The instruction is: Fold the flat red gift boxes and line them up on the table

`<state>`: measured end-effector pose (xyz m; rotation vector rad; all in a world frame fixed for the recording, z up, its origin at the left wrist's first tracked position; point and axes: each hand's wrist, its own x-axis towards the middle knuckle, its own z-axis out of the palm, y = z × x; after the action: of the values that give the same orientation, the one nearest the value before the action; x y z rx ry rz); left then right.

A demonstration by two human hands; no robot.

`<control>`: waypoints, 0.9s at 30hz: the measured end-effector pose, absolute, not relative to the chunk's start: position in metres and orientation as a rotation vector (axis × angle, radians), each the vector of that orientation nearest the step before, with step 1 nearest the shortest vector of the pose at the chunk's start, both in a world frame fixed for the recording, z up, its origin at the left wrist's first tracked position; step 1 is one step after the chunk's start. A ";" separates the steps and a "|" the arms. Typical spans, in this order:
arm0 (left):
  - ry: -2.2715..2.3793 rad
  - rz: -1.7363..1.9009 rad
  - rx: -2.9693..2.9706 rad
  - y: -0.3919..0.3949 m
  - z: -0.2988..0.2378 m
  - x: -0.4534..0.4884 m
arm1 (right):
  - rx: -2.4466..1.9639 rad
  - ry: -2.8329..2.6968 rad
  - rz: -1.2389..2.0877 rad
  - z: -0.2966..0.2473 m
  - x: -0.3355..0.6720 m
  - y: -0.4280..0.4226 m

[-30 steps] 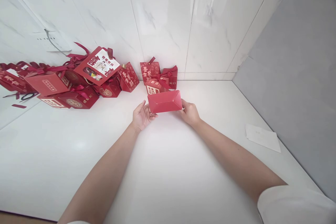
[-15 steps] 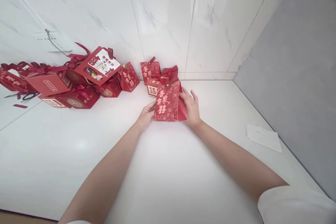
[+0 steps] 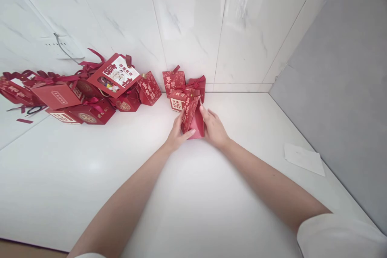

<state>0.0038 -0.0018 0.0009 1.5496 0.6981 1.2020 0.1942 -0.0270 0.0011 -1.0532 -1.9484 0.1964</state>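
Observation:
Between my hands stands a red gift box (image 3: 197,124) with pink lettering, its narrow side turned toward me and a ribbon loop at the top. My left hand (image 3: 177,133) grips its lettered face, thumb across the lower front. On the other side my right hand (image 3: 214,127) holds the box with its fingers near the upper edge. Right behind it sit a small box with a cream character panel (image 3: 177,104), a lettered red box (image 3: 173,82) and a dark red box with a bow (image 3: 198,84).
A pile of red gift boxes (image 3: 90,117) with ribbons lines the wall at left. Scissors (image 3: 35,109) and a ribbon scrap (image 3: 24,121) lie at far left. White paper (image 3: 304,159) rests by the grey panel (image 3: 347,100) at right. A socket (image 3: 62,46) with a cable is on the tiled wall.
The box in my hands has turned, so its lettered face points left and its narrow side faces me. My left thumb has come round onto its front.

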 end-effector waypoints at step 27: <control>0.917 1.457 1.025 0.020 -0.007 -0.008 | -0.738 -1.210 1.371 -0.009 0.205 -0.007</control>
<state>-0.0084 0.0201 -0.0065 1.0246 0.9174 1.4571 0.2051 -0.0068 -0.0087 -0.7382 -1.2099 1.3712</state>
